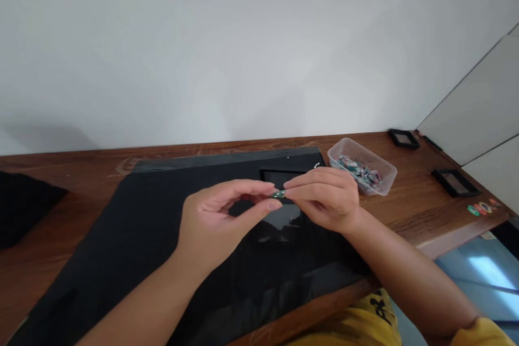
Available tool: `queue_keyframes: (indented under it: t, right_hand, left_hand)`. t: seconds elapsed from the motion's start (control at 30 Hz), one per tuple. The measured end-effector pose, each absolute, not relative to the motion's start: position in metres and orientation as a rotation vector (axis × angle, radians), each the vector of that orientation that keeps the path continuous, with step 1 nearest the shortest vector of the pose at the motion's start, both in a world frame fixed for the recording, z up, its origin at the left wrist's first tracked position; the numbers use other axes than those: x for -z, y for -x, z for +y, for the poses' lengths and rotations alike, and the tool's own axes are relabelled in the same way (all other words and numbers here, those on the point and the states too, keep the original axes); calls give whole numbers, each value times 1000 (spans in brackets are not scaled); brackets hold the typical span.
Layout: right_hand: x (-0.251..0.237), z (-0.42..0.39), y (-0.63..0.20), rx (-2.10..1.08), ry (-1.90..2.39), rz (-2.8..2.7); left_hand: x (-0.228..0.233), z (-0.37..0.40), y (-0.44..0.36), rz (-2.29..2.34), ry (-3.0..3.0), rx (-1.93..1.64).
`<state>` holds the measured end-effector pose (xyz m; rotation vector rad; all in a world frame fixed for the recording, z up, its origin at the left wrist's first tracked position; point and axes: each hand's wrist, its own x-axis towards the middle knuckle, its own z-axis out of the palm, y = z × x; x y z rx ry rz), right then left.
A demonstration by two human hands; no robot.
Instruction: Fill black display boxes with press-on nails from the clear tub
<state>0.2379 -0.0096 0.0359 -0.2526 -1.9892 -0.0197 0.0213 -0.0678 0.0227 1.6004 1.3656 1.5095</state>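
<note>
Wooden table (413,221): ran brown and grained along the foot of the white wall (251,54).
Black mat (141,216): lay across the middle of the table, beneath both arms.
Dark object (26,205): lay at the far left, apart from the mat; could not tell its kind.
Clear plastic tub (388,181): stood upright near the mat's far right corner, open at the top, with a heap of crinkled pieces (360,170) inside, green, pinkish and silvery.
Farther black frame (404,139): lay close to the wall, to the right of the tub.
Nearer black frame (454,183): lay toward the table's right end, well apart from the mat.
Coloured discs (484,207): lay in a short row just beside the nearer frame.
Black tray (273,177): lay on the mat, behind and below the fingertips.
In the way: both hands, hiding part of the tray from above.
Small green piece (278,194): hung over the tray, pinched between the two hands, its ends partly covered.
Left hand (219,216): gripped the piece's left end between thumb and forefinger, with a rounded gap behind the pinch.
Right hand (328,194): gripped the right end with bunched fingers, mostly closed; could not tell the thumb's exact place.
</note>
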Motion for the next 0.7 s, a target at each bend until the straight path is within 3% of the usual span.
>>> queue_keyframes:
  t: [0.7]
  right_hand:
    - [-31, -11, -235, -62, 438, -2042]
  left_hand:
    - [-20, -61, -19, 1428, -1548, -1488]
